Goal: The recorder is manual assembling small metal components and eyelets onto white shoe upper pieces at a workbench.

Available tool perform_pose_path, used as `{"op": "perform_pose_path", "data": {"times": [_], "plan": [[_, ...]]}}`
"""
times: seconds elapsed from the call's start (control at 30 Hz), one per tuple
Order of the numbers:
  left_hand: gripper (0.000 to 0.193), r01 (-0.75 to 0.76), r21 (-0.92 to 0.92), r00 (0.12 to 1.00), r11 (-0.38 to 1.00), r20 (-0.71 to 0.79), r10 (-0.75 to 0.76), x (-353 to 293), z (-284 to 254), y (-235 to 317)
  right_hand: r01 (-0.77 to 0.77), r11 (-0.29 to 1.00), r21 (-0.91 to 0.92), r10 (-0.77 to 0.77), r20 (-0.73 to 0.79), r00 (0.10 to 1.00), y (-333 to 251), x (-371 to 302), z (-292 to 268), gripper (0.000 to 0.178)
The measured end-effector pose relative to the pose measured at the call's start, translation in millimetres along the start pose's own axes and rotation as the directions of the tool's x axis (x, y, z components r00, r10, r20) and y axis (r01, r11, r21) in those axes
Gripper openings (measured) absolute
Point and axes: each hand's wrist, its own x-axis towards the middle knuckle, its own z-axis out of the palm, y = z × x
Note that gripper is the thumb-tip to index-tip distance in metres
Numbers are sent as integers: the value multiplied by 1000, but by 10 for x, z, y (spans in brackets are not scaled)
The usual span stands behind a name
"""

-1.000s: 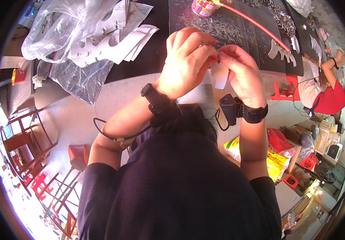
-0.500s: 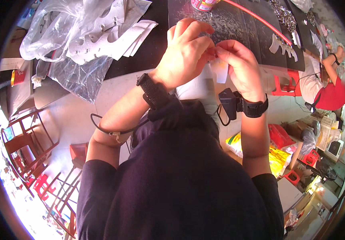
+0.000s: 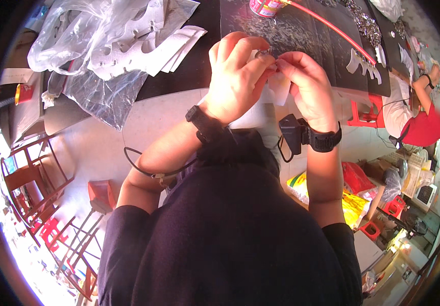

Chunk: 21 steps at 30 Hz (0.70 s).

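Both my hands are raised together just past the near edge of the black table. Fingers of my left hand [image 3: 236,74] are curled in a pinch, with a bit of white and a small shiny metal piece at their tips. Thumb and forefinger of my right hand [image 3: 309,84] pinch close beside them. A white card-like piece [image 3: 280,87] hangs between the two hands, its upper part covered by my fingers. To the left lie similar white scalloped pieces [image 3: 179,48] with small slots or metal bits, partly under a clear plastic bag [image 3: 62,46].
A pink tin [image 3: 266,7] and a long red rod [image 3: 332,28] lie on the table [image 3: 179,81]. Farther right are a heap of small metal parts [image 3: 365,25] and a scalloped white strip [image 3: 363,66]. A person in red [image 3: 424,125] sits at the right; a red stool [image 3: 367,109] stands below the table.
My left hand has shifted slightly, its curled fingers lower, and a small shiny metal piece now shows at its tips. My right hand has barely moved. The white piece still hangs between them.
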Motion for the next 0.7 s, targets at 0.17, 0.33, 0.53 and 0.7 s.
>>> {"op": "perform_pose_path", "data": {"times": [0.17, 0.33, 0.53, 0.7], "plan": [[23, -92, 95, 996, 991, -9, 93, -7, -9, 6, 3, 996, 84, -5, 21, 1000, -43, -20, 30, 13], [21, -111, 104, 994, 988, 8, 111, 1, -11, 13, -12, 996, 85, 11, 13, 1000, -60, -37, 41, 13], [18, 53, -96, 996, 994, 82, -46, 43, -15, -2, 33, 999, 4, -33, -22, 999, 14, -10, 16, 13], [18, 141, -185, 978, 973, 178, -108, 65, -63, -36, 26, 994, -105, -31, -44, 999, 9, -15, 16, 12]]}}
